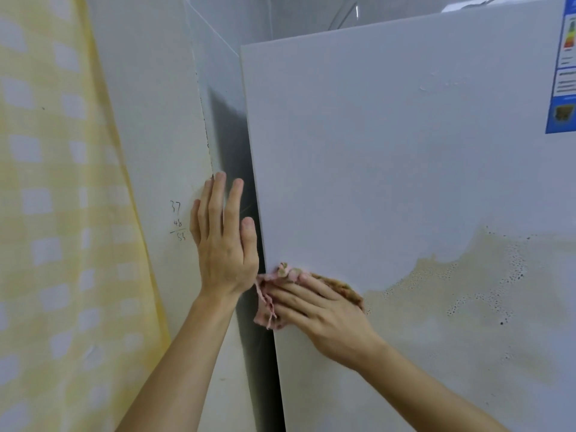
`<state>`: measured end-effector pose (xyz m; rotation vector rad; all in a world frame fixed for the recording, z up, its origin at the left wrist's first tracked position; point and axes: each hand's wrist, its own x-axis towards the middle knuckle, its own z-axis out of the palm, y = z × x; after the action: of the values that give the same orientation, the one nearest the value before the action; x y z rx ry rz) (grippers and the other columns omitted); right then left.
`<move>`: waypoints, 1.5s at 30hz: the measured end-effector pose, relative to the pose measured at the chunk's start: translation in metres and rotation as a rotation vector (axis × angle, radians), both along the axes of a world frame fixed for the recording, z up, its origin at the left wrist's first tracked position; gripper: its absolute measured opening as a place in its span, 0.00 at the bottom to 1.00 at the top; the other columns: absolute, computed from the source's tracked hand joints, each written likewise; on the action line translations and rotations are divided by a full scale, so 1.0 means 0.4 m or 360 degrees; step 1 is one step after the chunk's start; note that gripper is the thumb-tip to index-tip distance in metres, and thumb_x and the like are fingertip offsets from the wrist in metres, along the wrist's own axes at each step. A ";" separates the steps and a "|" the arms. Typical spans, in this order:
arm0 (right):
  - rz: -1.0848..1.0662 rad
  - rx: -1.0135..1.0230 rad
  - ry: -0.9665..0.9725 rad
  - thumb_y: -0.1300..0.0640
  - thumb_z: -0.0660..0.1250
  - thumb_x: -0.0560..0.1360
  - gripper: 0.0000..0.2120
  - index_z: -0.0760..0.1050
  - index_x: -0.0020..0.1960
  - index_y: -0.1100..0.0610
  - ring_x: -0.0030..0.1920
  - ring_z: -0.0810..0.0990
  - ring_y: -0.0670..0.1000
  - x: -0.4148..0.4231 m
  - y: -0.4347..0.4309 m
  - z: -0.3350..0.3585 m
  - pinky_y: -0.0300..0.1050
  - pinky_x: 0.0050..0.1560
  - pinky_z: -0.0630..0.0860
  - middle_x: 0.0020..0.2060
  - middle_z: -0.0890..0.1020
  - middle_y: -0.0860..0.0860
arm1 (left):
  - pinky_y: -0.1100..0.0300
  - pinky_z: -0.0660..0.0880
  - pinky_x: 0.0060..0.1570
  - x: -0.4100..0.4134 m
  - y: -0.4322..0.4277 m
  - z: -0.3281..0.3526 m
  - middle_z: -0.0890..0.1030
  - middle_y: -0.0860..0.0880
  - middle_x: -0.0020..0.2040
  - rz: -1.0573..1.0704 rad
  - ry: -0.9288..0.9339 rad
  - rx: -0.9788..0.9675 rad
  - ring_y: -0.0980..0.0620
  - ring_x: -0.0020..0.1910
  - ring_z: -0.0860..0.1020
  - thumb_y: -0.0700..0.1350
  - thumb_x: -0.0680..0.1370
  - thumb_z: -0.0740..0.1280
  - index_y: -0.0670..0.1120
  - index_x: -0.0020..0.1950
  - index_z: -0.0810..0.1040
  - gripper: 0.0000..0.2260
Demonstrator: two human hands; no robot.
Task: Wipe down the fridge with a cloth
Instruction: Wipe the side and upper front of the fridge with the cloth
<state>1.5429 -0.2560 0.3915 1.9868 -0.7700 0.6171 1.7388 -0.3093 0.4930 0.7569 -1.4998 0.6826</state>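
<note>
I see the right hand (pixel 324 313) pressing the pink cloth (pixel 267 313) flat on the fridge door (pixel 389 151) at its left edge, grip open, straight fingers pointing left. The bunched cloth lies crosswise, frayed end hanging down. The left hand (pixel 224 241) is open-gripped too, fingers up, holding nothing. Foam (pixel 467 307) spreads to the right.

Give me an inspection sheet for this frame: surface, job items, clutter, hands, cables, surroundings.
Surface: fridge door clean on top; brownish foamy film across its lower part.
Job's things: pink cloth flat on the door near its left edge.
Clutter: nothing seen.
Hands: right hand presses the cloth, fingers straight; left hand open, by the fridge's left side.
Cables: nothing seen.
Surroundings: yellow checked curtain left; wall with handwritten numbers; label at door's top right.
</note>
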 end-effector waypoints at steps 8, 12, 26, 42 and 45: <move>-0.0124 -0.0489 -0.0645 0.64 0.66 0.82 0.19 0.75 0.73 0.64 0.81 0.63 0.59 -0.119 0.009 0.273 0.58 0.83 0.54 0.78 0.67 0.59 | 0.38 0.58 0.79 -0.087 0.028 -0.011 0.63 0.40 0.82 -0.0007 -0.0120 0.0005 0.41 0.83 0.59 0.40 0.80 0.61 0.44 0.80 0.69 0.27; -0.0261 -0.0634 -0.1030 0.55 0.61 0.87 0.16 0.78 0.69 0.62 0.81 0.63 0.59 -0.117 0.004 0.342 0.59 0.83 0.55 0.78 0.69 0.59 | 0.45 0.53 0.81 -0.109 0.038 -0.005 0.64 0.41 0.82 0.0015 -0.0051 0.0010 0.41 0.83 0.60 0.39 0.77 0.64 0.44 0.79 0.71 0.28; -0.0153 -0.0319 -0.0578 0.55 0.66 0.85 0.16 0.76 0.71 0.58 0.81 0.63 0.53 -0.173 0.054 0.001 0.55 0.82 0.57 0.78 0.69 0.54 | 0.38 0.58 0.80 -0.202 0.057 -0.018 0.65 0.39 0.81 -0.0025 -0.0125 -0.0095 0.37 0.82 0.60 0.39 0.77 0.66 0.40 0.79 0.69 0.29; -0.0244 -0.0730 -0.1016 0.55 0.61 0.87 0.16 0.80 0.67 0.62 0.78 0.70 0.57 -0.289 0.054 0.302 0.59 0.81 0.60 0.74 0.75 0.58 | 0.38 0.55 0.81 -0.300 0.096 -0.024 0.64 0.40 0.82 -0.0010 -0.0143 -0.0055 0.39 0.83 0.59 0.40 0.75 0.67 0.43 0.79 0.70 0.31; -0.0227 -0.0639 -0.0968 0.56 0.65 0.85 0.12 0.83 0.62 0.62 0.78 0.70 0.57 -0.302 0.066 0.180 0.60 0.80 0.62 0.72 0.77 0.58 | 0.40 0.53 0.82 -0.328 0.106 -0.028 0.64 0.40 0.82 -0.0037 -0.0138 -0.0051 0.40 0.83 0.59 0.40 0.76 0.66 0.43 0.79 0.70 0.30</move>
<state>1.4221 -0.2294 0.4634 1.3658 -1.0385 1.2115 1.6077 -0.2671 0.4820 0.6919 -1.5703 0.7283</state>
